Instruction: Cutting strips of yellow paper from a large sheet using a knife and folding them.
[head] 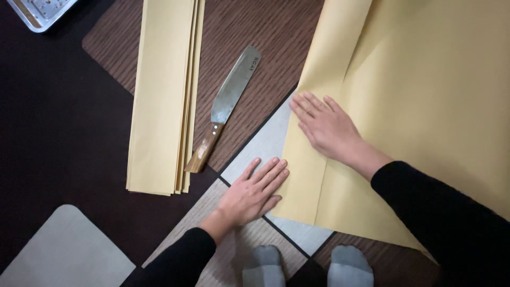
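A large yellow paper sheet (425, 95) lies folded over on the floor at the right. My right hand (326, 127) presses flat on its folded left part, fingers spread. My left hand (252, 194) lies flat on the floor, its fingertips touching the sheet's left edge. Both hands hold nothing. A broad knife (226, 103) with a wooden handle lies on the floor to the left of the sheet, blade pointing away from me. Further left sits a stack of long narrow yellow paper strips (162, 95).
The floor is made of dark wood-grain and pale tiles (265, 143). My two grey-socked feet (308, 266) show at the bottom edge. A metal tray corner (40, 13) sits at the top left. A grey mat (64, 250) lies at the bottom left.
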